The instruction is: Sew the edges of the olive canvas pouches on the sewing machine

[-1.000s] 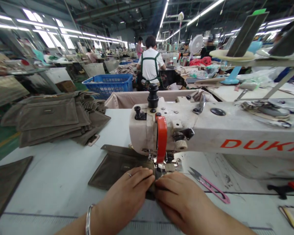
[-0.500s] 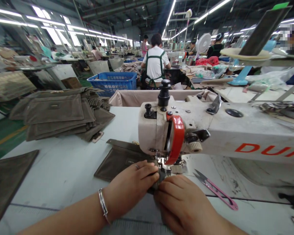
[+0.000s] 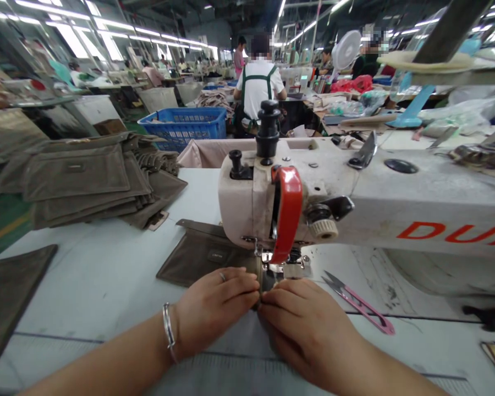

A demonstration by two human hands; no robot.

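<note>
A dark brown fabric panel (image 3: 202, 253) with a small label lies on the table, its right edge under the presser foot of a sewing machine (image 3: 355, 203). My left hand (image 3: 218, 300), fingers together and bent down, grips the near right part of that panel, just left of the foot. Close beside it, my right hand (image 3: 309, 324) is closed in a pinch at the panel's near edge, just in front of the foot. The hands almost touch at the fingertips. Both thumbs are hidden. Thread snips (image 3: 361, 305) with pink handles lie right of my right hand.
A stack of brown panels (image 3: 78, 181) stands at the table's back left. Another panel (image 3: 12, 297) lies at the left edge. Behind the machine are a cloth-lined bin (image 3: 206, 154), a blue basket (image 3: 185, 124) and a seated person (image 3: 258, 88) with their back to me.
The view has tilted and shifted a little. My left hand has slid back on the panel, so its label now shows clearly. Both hands stay at the panel's near edge.
</note>
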